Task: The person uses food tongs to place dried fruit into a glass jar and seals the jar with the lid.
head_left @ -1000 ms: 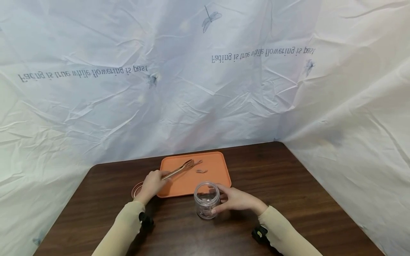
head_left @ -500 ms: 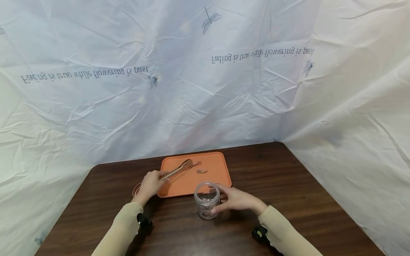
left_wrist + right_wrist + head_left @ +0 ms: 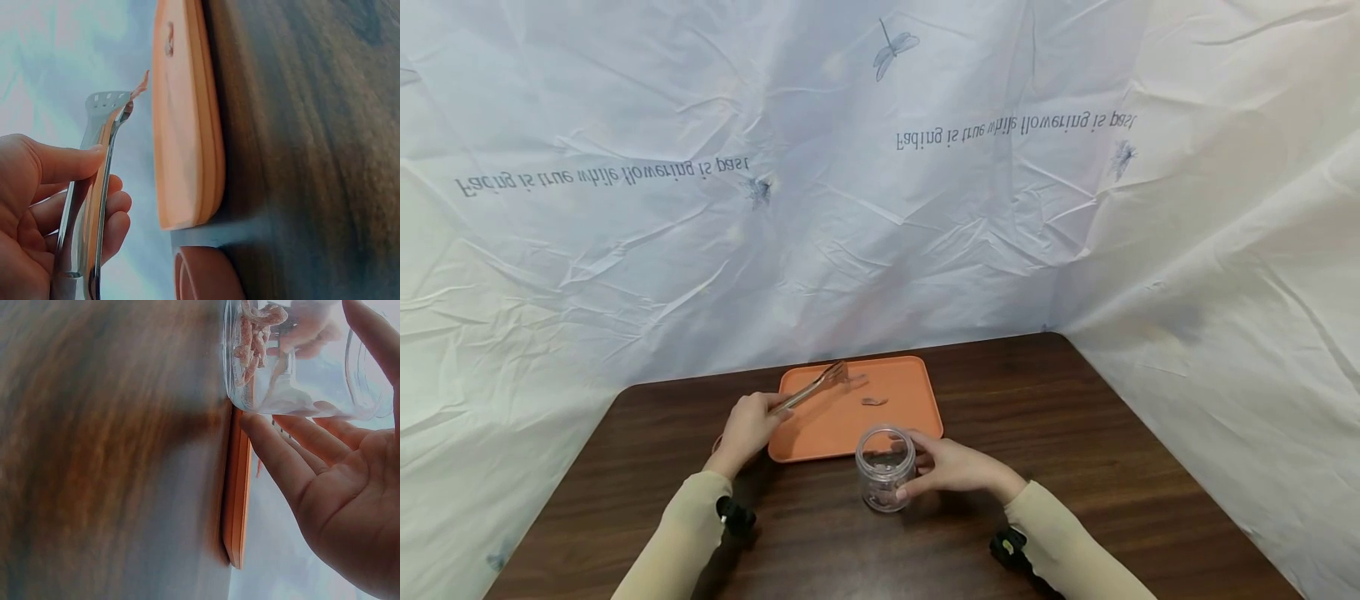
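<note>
My left hand (image 3: 748, 427) holds metal tongs (image 3: 808, 389) over the left part of an orange tray (image 3: 835, 437). In the left wrist view, a thin reddish-brown dried strip (image 3: 141, 86) sticks out from the tongs' slotted tips, above the tray surface. Another small dried strip (image 3: 874, 402) lies on the tray. My right hand (image 3: 962, 468) grips a clear jar (image 3: 883, 477) from its right side, thumb in front and fingers behind. The jar stands upright and uncovered on the table, at the tray's near edge. Several similar dried strips (image 3: 253, 344) lie at its bottom in the right wrist view.
A reddish round rimmed object (image 3: 209, 275) sits on the table left of the tray, mostly hidden behind my left hand in the head view. Dark wooden tabletop (image 3: 1037, 400) surrounds the tray and jar. White printed cloth (image 3: 850, 208) hangs behind and at the sides.
My left hand has shifted slightly left, and the tongs' tips have risen and moved left over the tray. The right hand and jar have stayed in place.
</note>
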The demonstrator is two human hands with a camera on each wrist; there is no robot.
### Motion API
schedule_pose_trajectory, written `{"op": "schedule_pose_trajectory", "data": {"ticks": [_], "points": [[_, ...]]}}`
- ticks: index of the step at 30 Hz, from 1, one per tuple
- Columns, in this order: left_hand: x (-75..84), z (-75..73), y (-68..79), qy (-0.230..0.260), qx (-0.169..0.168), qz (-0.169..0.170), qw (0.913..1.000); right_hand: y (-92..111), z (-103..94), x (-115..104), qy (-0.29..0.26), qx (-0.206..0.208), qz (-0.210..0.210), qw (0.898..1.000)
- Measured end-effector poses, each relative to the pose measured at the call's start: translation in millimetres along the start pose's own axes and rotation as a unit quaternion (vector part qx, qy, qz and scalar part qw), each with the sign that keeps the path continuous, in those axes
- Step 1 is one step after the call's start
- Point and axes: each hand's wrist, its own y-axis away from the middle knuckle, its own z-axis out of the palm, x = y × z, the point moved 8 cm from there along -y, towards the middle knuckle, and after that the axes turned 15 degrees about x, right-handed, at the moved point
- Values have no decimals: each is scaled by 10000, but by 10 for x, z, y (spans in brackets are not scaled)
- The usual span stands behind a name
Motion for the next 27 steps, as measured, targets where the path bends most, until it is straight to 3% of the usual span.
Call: {"op": "schedule_pose_trajectory", "data": {"ticks": [8, 14, 27], "points": [[67, -139, -1, 83, 133, 10, 9999, -7, 9, 8, -31, -16, -32, 10000], [146, -284, -17, 82, 305, 237, 9992, -4, 6, 17, -28, -6, -57, 10000], [316, -539, 12, -201, 213, 595, 9978, 1, 2, 22, -41, -16, -15, 10000]]}}
